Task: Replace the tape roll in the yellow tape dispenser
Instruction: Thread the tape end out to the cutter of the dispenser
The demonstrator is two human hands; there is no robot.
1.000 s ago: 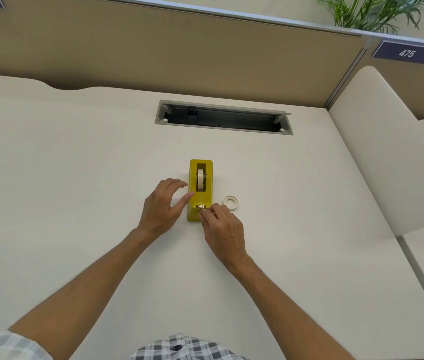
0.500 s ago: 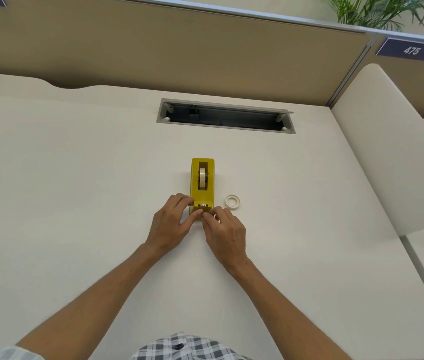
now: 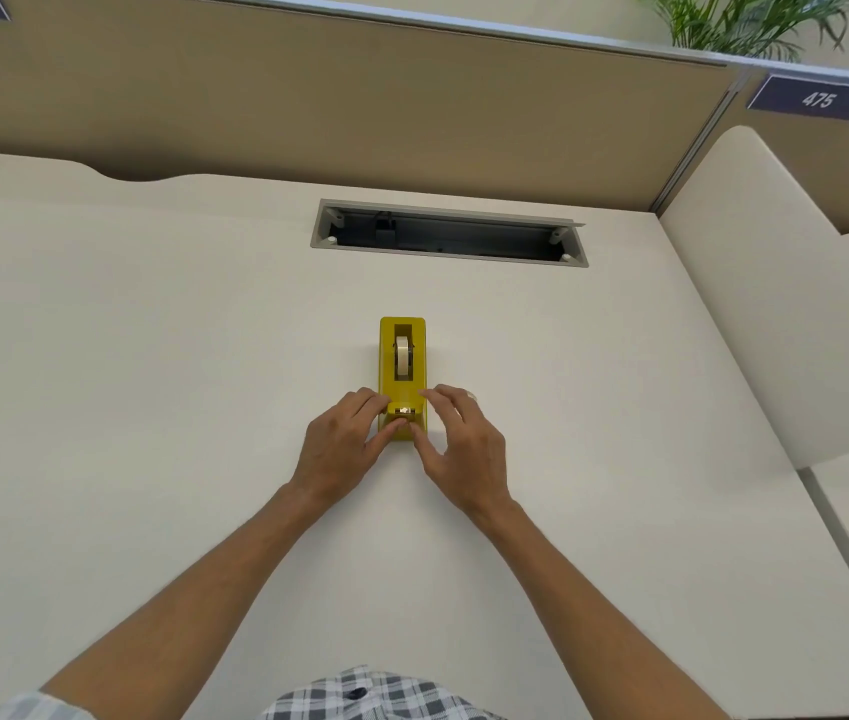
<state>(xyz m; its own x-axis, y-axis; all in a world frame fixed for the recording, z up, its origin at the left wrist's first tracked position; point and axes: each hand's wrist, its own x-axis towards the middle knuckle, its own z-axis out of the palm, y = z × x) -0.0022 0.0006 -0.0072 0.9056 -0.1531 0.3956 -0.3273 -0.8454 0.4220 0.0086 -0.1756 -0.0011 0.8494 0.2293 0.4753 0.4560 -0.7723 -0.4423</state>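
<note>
The yellow tape dispenser (image 3: 402, 376) stands lengthwise in the middle of the desk, with a pale tape roll (image 3: 402, 356) seated in its slot. My left hand (image 3: 341, 443) holds the dispenser's near left side, fingers curled against it and thumb by the metal cutter (image 3: 404, 411). My right hand (image 3: 466, 443) is at the near right side with its fingers spread and relaxed; the index fingertip and thumb tip touch the dispenser. A small white empty tape core (image 3: 472, 395) on the desk just peeks out behind my right fingers.
An open grey cable tray slot (image 3: 448, 233) is set into the desk behind the dispenser. A tan partition wall runs along the back, and a cream rounded divider (image 3: 775, 304) closes off the right side. Green plant leaves show at the top right.
My right hand has let go at the cutter, spread its fingers and moved right, now covering most of the white core. My left hand stays on the dispenser's near end.
</note>
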